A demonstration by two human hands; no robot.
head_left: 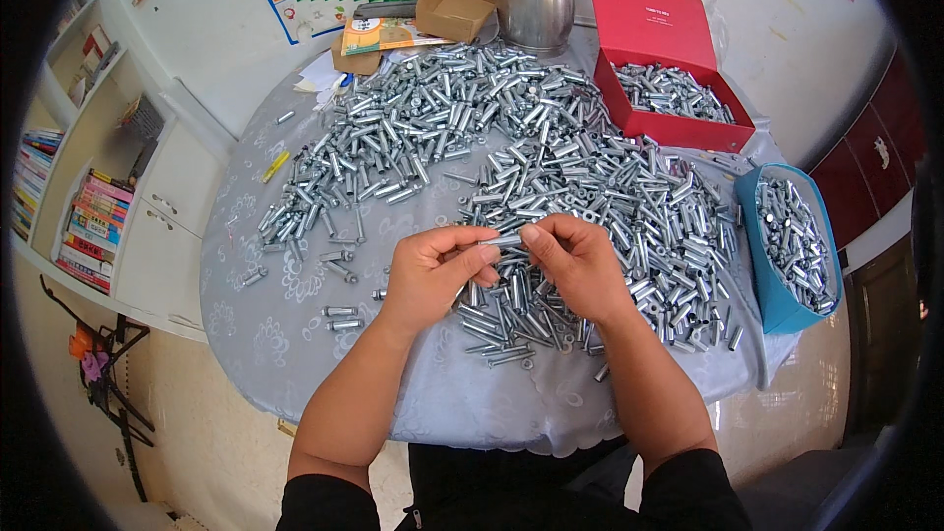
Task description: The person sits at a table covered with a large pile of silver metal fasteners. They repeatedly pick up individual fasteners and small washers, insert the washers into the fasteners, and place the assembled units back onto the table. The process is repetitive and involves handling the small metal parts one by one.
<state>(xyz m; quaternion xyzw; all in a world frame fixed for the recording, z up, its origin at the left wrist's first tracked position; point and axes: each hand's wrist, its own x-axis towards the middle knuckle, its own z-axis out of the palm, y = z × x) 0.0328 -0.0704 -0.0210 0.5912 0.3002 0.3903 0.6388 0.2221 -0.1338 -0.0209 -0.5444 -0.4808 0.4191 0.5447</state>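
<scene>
Between my two hands, over the near middle of the table, is a silver expansion bolt (504, 240) lying roughly level. The thumb and fingers of my left hand (440, 270) pinch its left end. My right hand (578, 264) grips the other end with thumb and forefinger, so part of the bolt is covered. Below and right of my hands spreads a large heap of loose metal bolts and sleeves (659, 236). Another broad pile of bolts (423, 113) covers the far side. A few single bolts (342, 312) lie left of my left wrist.
A grey patterned cloth covers the round table (265, 324). At the back stand a red box (678, 132) of bolts, a steel pot (536, 5) and a small cardboard box (454, 8). A blue bin (787, 310) full of bolts sits right. A yellow pen (276, 166) lies left.
</scene>
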